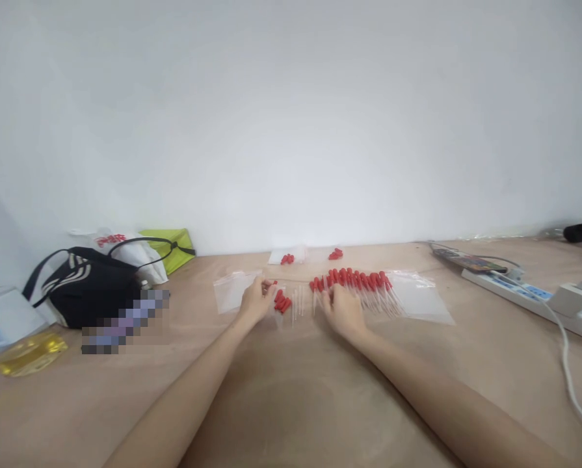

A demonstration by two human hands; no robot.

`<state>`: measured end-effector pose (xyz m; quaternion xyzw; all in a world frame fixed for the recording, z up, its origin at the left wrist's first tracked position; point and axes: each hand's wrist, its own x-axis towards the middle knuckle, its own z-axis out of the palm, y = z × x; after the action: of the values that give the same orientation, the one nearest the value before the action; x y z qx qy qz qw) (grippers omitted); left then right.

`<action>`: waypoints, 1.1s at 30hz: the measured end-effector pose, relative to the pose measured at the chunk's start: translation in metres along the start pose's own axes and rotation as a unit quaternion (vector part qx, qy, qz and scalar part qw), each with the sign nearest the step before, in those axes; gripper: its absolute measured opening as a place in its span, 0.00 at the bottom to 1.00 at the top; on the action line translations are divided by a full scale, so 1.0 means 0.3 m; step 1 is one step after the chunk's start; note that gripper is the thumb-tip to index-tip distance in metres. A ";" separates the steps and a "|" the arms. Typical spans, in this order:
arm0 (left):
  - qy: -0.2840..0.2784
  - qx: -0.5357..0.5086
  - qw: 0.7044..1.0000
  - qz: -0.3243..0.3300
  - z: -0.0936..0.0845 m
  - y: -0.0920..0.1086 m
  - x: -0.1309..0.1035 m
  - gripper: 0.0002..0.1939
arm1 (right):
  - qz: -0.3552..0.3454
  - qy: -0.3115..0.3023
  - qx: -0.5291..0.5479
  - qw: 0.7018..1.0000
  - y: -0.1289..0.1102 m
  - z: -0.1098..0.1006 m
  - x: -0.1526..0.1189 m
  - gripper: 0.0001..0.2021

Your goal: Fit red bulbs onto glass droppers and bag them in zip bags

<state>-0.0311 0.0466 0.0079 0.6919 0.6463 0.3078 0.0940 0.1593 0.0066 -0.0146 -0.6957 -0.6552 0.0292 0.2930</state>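
My left hand (256, 299) is closed in a pinch, with a small red cap (274, 283) at its fingertips. Just right of it lies a small pile of red caps (283, 302). Several bare, thin white sticks (298, 302) lie side by side between my two hands. My right hand (343, 309) is closed too, and a thin pale stick (324, 283) seems to stand up from its pinch, partly hidden by the fingers. Behind and right of that hand spreads a row of white sticks with red caps (363, 281) on their upper ends.
Clear plastic bags lie at left (232, 292) and right (420, 299). Two small groups of red pieces (287, 259) (335, 254) sit near the wall. A black bag (90, 289) and yellow bottle (31, 354) are left; a power strip (515, 290) with cables is right.
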 end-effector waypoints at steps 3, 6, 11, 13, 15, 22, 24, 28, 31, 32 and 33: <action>-0.020 -0.055 0.996 0.068 0.014 0.040 -0.114 0.10 | -0.113 0.055 0.064 0.990 0.114 -0.021 -0.085 0.11; -0.126 -0.158 0.961 0.187 0.037 0.058 -0.234 0.11 | -0.202 0.072 0.106 0.971 0.190 -0.052 -0.150 0.08; -0.169 -0.163 0.946 0.225 0.044 0.083 -0.314 0.09 | -0.275 0.035 0.106 0.955 0.176 -0.096 -0.188 0.06; -0.172 -0.164 0.944 0.230 0.041 0.092 -0.313 0.09 | -0.306 0.011 0.098 0.947 0.152 -0.102 -0.193 0.06; -0.178 -0.161 0.943 0.229 0.040 0.095 -0.309 0.09 | -0.337 -0.003 0.089 0.937 0.137 -0.104 -0.197 0.06; -0.185 -0.182 0.945 0.201 0.048 0.083 -0.305 0.07 | -0.342 0.006 0.075 0.937 0.139 -0.114 -0.200 0.05; -0.187 -0.187 0.944 0.196 0.049 0.083 -0.305 0.07 | -0.344 -0.004 0.073 0.936 0.139 -0.114 -0.200 0.05; -0.186 -0.203 0.942 0.192 0.050 0.082 -0.303 0.07 | -0.345 -0.018 0.068 0.936 0.140 -0.110 -0.200 0.06; -0.185 -0.208 0.942 0.190 0.054 0.077 -0.299 0.07 | -0.348 -0.020 0.063 0.935 0.143 -0.105 -0.200 0.06; -0.185 -0.205 0.942 0.191 0.056 0.075 -0.298 0.08 | -0.350 -0.022 0.063 0.934 0.145 -0.103 -0.199 0.06; -0.183 -0.201 0.943 0.193 0.057 0.072 -0.297 0.08 | -0.353 -0.025 0.066 0.933 0.147 -0.102 -0.198 0.06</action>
<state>-0.0013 -0.0369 -0.0213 0.8144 0.3971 0.3114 0.2864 0.2033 -0.0586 -0.0295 -0.3977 -0.8620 -0.0155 0.3138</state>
